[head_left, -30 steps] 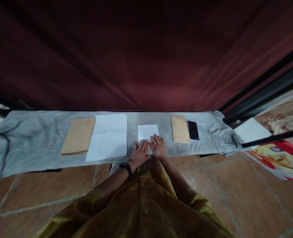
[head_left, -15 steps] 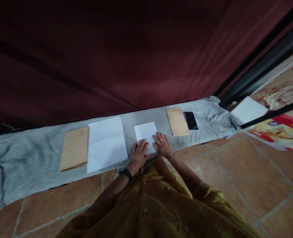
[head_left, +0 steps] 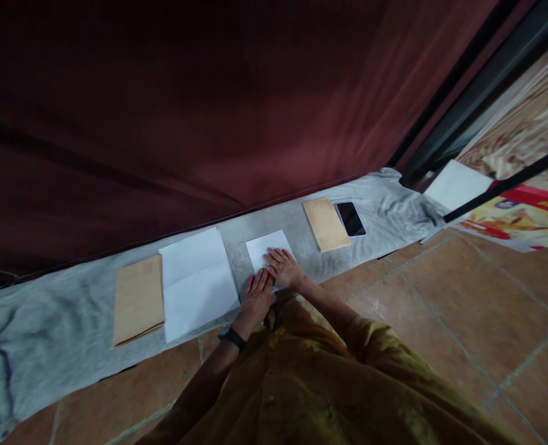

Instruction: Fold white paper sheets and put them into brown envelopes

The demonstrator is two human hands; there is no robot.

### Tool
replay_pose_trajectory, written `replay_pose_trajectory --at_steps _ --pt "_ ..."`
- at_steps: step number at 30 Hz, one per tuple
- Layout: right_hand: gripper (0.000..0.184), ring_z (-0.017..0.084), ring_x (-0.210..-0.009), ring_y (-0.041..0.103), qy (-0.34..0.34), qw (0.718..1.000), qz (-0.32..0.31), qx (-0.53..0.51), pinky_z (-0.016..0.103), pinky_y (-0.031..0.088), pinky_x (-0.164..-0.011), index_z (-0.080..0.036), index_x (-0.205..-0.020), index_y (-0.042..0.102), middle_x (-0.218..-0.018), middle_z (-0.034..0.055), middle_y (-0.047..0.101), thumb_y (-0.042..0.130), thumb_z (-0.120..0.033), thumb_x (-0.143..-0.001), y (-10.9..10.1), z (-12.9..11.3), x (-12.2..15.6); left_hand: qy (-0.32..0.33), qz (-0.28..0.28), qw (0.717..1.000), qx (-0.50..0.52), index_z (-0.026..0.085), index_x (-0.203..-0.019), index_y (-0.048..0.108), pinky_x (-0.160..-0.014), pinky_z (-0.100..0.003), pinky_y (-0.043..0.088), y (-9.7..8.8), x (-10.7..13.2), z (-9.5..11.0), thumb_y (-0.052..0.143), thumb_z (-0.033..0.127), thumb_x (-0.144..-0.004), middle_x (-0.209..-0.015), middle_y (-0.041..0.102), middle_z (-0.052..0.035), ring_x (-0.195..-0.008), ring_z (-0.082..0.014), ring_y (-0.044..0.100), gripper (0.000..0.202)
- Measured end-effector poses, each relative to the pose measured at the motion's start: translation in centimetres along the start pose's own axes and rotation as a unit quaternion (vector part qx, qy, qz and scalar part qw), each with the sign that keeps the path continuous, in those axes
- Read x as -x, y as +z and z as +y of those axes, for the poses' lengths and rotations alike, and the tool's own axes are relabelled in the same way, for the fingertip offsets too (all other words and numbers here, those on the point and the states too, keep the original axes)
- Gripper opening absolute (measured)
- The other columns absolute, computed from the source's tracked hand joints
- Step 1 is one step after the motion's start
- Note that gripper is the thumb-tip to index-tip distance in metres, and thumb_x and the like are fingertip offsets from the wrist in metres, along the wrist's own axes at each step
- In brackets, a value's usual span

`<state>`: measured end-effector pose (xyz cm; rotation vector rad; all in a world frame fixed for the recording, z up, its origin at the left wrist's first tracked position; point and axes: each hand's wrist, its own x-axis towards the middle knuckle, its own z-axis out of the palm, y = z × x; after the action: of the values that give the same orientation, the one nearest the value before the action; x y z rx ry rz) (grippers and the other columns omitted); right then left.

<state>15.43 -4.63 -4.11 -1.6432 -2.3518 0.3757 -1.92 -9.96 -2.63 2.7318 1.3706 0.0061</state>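
A folded sheet of white paper point(head_left: 261, 246) lies on the grey cloth in front of me. My right hand point(head_left: 283, 268) rests flat across its middle, fingers stretched to the left. Beside it, my left hand point(head_left: 257, 296), with a dark band on the wrist, lies on the paper's lower left part with its fingers extended. The two hands meet at the fingertips and cover the near part of the sheet. Left of them is a stack of larger white sheets point(head_left: 197, 284) with a crease across. To the right lies a brown envelope point(head_left: 327, 225).
More brown envelopes point(head_left: 138, 296) lie left of the white sheets. A phone point(head_left: 351, 219) sits beside the right envelope. The grey cloth point(head_left: 60, 346) covers a long narrow surface against a dark red curtain point(head_left: 255, 111). A printed box point(head_left: 524, 216) stands at the right, above the tiled floor.
My right hand has moved left across the folded paper, up to my left hand's fingertips. My left hand stays near the paper's lower left. The view has tilted slightly.
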Motion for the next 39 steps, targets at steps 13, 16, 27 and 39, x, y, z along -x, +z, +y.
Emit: replay_pose_trajectory --at_steps 13,16,27,39 --pt "0.047 0.026 -0.149 0.035 0.0 0.999 0.045 0.015 0.046 0.023 -0.123 -0.026 -0.15 0.048 -0.162 0.0042 0.037 0.043 -0.038 -0.105 0.2 1.1 -1.4 0.009 -0.02 0.999 0.044 0.017 -0.152 0.042 -0.121 -0.052 0.03 -0.6 0.0 -0.9 0.052 0.03 -0.093 -0.16 0.041 -0.0147 -0.15 -0.0283 0.035 0.061" --pt "0.048 0.026 -0.149 0.034 0.004 0.999 0.05 0.012 0.047 0.022 -0.123 -0.025 -0.15 0.048 -0.162 0.0048 0.037 0.043 -0.039 -0.105 0.3 0.9 -1.3 0.0 -0.046 0.995 0.092 0.016 -0.151 0.041 -0.12 -0.053 0.032 -0.7 -0.7 -1.5 0.055 0.032 -0.09 -0.158 0.043 -0.0149 -0.148 -0.0281 0.038 0.064" --pt "0.049 0.028 -0.148 0.035 0.01 0.997 0.07 0.005 0.049 0.023 -0.123 -0.023 -0.15 0.048 -0.16 0.0083 0.04 0.043 -0.041 -0.105 0.2 0.7 -1.1 -0.101 0.062 0.992 0.031 0.005 -0.149 0.043 -0.119 -0.048 0.035 0.8 -7.3 -4.6 0.032 0.03 -0.101 -0.158 0.041 -0.0203 -0.149 -0.0274 0.036 0.056" --pt "0.054 0.03 -0.146 0.038 0.067 0.989 0.131 0.018 0.049 0.026 -0.121 -0.012 -0.15 0.046 -0.16 0.0181 0.038 0.047 -0.038 -0.103 1.4 1.9 -0.2 -0.116 0.071 0.99 0.034 0.009 -0.156 0.034 -0.124 -0.049 0.026 2.1 -7.3 -4.7 0.031 0.042 -0.103 -0.163 0.033 -0.0171 -0.154 -0.0279 0.025 0.063"
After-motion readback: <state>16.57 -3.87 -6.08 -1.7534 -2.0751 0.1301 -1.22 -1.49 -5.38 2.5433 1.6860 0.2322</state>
